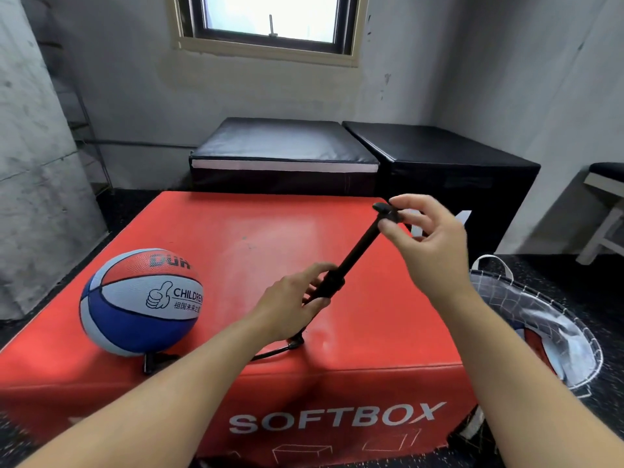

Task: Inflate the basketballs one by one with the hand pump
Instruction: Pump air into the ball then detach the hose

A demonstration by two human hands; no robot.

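Red box (236,238): pump (354,255) (two-handed)

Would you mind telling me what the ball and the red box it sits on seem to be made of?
The ball looks like pebbled rubber: fine matte grain, printed panels. The red box looks like vinyl-covered foam, judging by its soft sheen, rounded edges and SOFTBOX print; the filling is not visible.

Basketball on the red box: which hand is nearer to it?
Left. The left hand grips the pump just right of the basketball; the right hand is farther right.
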